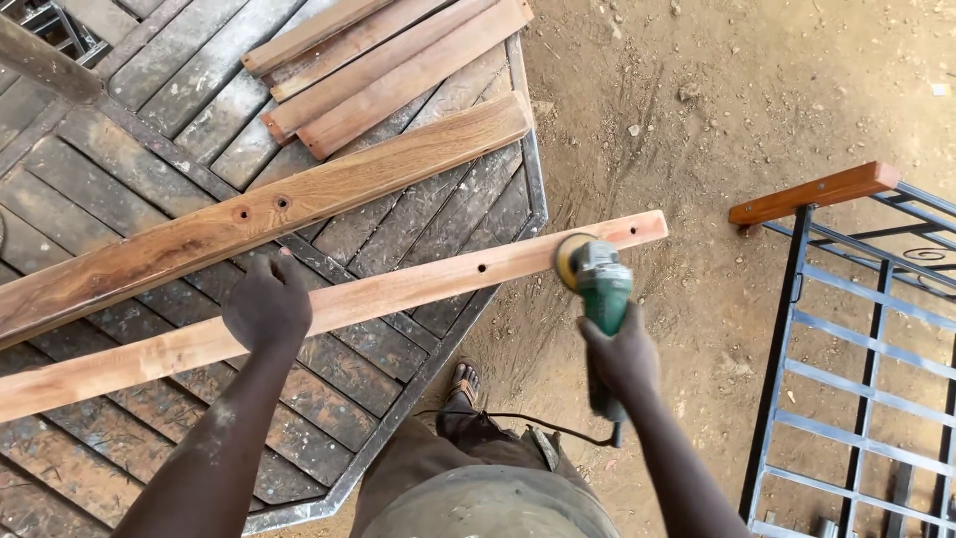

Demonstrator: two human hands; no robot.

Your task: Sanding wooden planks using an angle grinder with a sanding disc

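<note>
A long pale wooden plank (418, 289) with drilled holes lies across a metal-framed work surface (538, 199), its right end jutting out over the dirt. My left hand (267, 304) presses down on the plank near its middle. My right hand (622, 354) grips a green angle grinder (600, 284); its sanding disc (570, 259) touches the plank close to the right end. The grinder's cord (518, 420) trails down toward my legs.
A broader, darker plank (269, 214) with two holes lies just behind the pale one. Several short boards (388, 60) are stacked at the back. A metal railing frame (856, 329) with a wooden top rail (817, 192) stands on the right. My sandalled foot (463, 384) rests on dirt.
</note>
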